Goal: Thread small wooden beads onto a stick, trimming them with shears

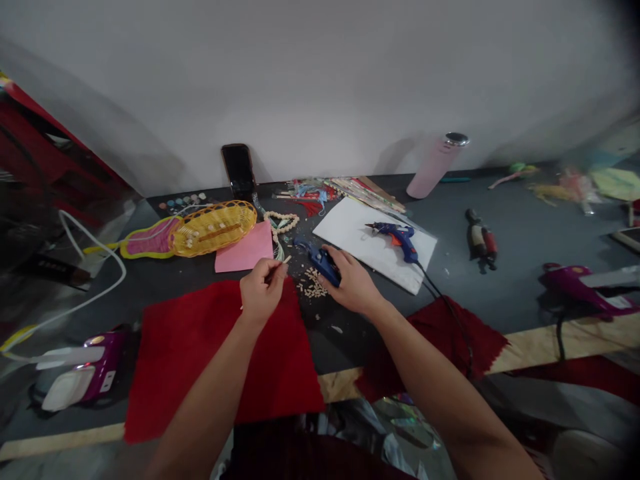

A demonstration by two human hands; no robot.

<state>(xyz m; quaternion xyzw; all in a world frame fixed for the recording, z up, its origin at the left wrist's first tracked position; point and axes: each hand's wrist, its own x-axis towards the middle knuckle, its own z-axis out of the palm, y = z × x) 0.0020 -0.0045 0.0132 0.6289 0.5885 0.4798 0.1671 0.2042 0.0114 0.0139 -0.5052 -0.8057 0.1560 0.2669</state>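
My left hand [261, 288] is closed in a pinch on a thin pale stick [287, 259], whose tip shows beyond the fingertips. My right hand [353, 281] is wrapped round a dark blue hand cutter [325, 264]; its head points left, towards the stick but apart from it. Below the cutter lies a heap of short pale stick pieces [313, 287] on the dark table. A red felt sheet [195, 333] spreads under my left hand and forearm. Just behind the left hand are a pink paper square [247, 249] and a string of pale beads [283, 222].
A yellow wicker basket [215, 227] holds small pieces. A blue glue gun [397, 239] lies on a white board [345, 223], its cable trailing towards the front edge. A phone [239, 168] and pink flask [436, 167] stand by the wall. Purple devices [100, 367] sit at both sides.
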